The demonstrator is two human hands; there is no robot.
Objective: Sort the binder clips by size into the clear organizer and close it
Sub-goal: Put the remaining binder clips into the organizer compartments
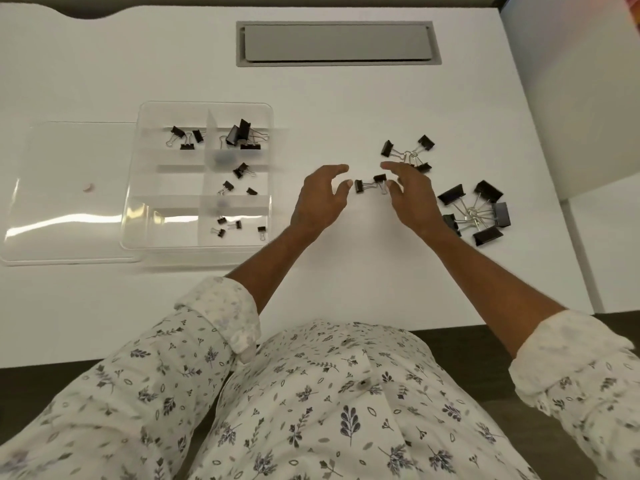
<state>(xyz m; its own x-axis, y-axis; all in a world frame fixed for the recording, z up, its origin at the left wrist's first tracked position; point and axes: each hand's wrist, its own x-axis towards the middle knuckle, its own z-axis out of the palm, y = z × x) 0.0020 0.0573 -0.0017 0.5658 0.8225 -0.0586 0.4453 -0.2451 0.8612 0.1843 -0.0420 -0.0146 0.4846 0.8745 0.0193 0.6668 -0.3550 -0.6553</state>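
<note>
Floral-printed sleeves [214, 327], rolled back at the cuffs, are lying closest to the lens, with both bare forearms reaching out over the white desk [346, 109]. No brand, label or readable writing is showing on anything.

Left hand [320, 199] is hovering with fingers spread and curled, gripping nothing; its thumb tip is sitting just beside one of two small binder clips [370, 184]. Right hand [412, 197] is likewise spread wide and empty, its fingertips just beside the other clip of that pair, so the pair is lying between the two hands on the desk.

Just beyond the right hand's fingers, a cluster of medium clips [408, 154] is resting with wire handles tangled together. Off the outer side of the right wrist, a heap of large clips [479, 213] is lying.

Out past the left hand's outer side, the clear organizer [201, 178] is sitting uncovered, with clips already lying in several compartments: bigger ones in the far cells, smaller ones in the near cells. Its clear lid [69, 192] is lying flat beyond it, farther from the left hand, touching or slightly overlapping the organizer's edge.
</note>
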